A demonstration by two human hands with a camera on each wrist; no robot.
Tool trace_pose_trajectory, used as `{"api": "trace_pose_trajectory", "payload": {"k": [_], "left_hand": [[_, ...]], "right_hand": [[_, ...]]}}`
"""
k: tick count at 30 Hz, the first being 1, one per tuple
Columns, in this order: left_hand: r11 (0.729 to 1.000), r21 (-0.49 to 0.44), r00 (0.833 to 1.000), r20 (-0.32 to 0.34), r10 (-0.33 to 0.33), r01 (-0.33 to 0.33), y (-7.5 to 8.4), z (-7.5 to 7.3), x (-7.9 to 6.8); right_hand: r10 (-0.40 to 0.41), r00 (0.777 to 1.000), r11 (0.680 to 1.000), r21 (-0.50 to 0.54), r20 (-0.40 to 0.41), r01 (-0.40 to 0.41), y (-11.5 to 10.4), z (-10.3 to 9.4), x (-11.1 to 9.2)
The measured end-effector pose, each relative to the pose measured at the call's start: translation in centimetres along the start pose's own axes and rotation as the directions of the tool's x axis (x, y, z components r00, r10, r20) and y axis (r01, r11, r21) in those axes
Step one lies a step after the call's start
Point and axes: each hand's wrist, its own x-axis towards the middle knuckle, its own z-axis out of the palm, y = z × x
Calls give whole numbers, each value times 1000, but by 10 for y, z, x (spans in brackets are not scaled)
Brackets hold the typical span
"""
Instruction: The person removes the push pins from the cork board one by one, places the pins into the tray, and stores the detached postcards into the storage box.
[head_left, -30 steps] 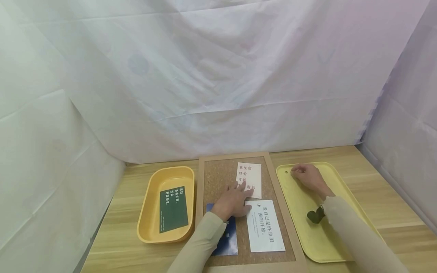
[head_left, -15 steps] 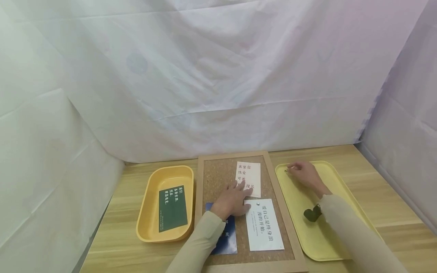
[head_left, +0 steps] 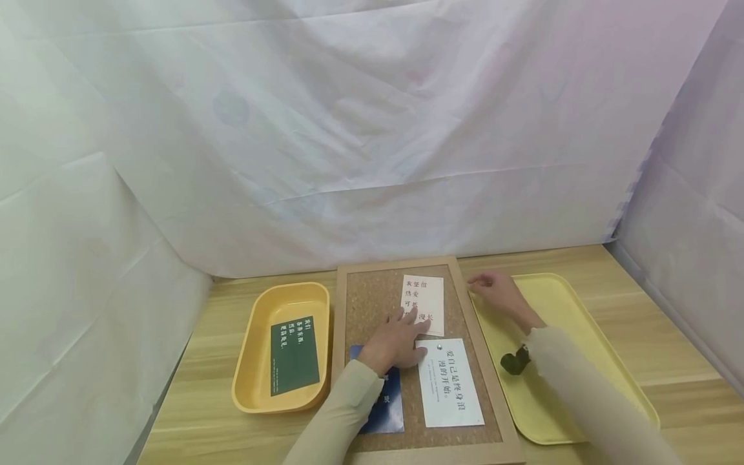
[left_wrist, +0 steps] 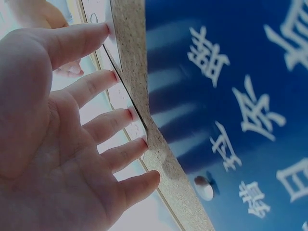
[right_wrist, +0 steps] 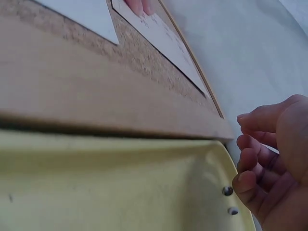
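My left hand [head_left: 395,342] lies spread over the corkboard [head_left: 372,303]; its fingertips press the lower left of a pale card with red writing [head_left: 427,294]. Its thumb tip is at a white card [head_left: 450,387] with a round tack [head_left: 439,347] near its top. Partly under that wrist is a blue card [left_wrist: 250,96], which bears another tack [left_wrist: 204,187]. At the yellow tray's far left corner, my right hand [head_left: 500,297] pinches with thumb and forefinger, the other fingers curled; the thumbtack between the tips is hidden. Two tacks [right_wrist: 227,190] lie in the tray below.
The flat yellow tray [head_left: 581,355] lies right of the board's wooden frame [head_left: 494,400]. To the left stands a deeper orange tray [head_left: 247,374] holding a green card [head_left: 295,355]. White cloth [head_left: 372,142] hangs behind the wooden table [head_left: 203,361] and along both sides.
My right hand has moved left, from over the yellow tray to its left rim beside the board. My left hand has stayed on the cards.
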Motion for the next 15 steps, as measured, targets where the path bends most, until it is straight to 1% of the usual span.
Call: {"api": "trace_pose_trajectory", "payload": {"k": [7, 11, 15], "left_hand": [[1000, -1, 1000, 6, -3, 3, -2, 1, 1], [1000, 5, 1000, 5, -2, 2, -3, 3, 0], [1000, 4, 1000, 0, -1, 1, -2, 3, -1]], "right_hand": [[-27, 999, 999, 35, 36, 26, -12, 15, 6], [-47, 996, 998, 46, 69, 44, -20, 23, 9], [-48, 995, 998, 40, 84, 45, -27, 30, 13]]}}
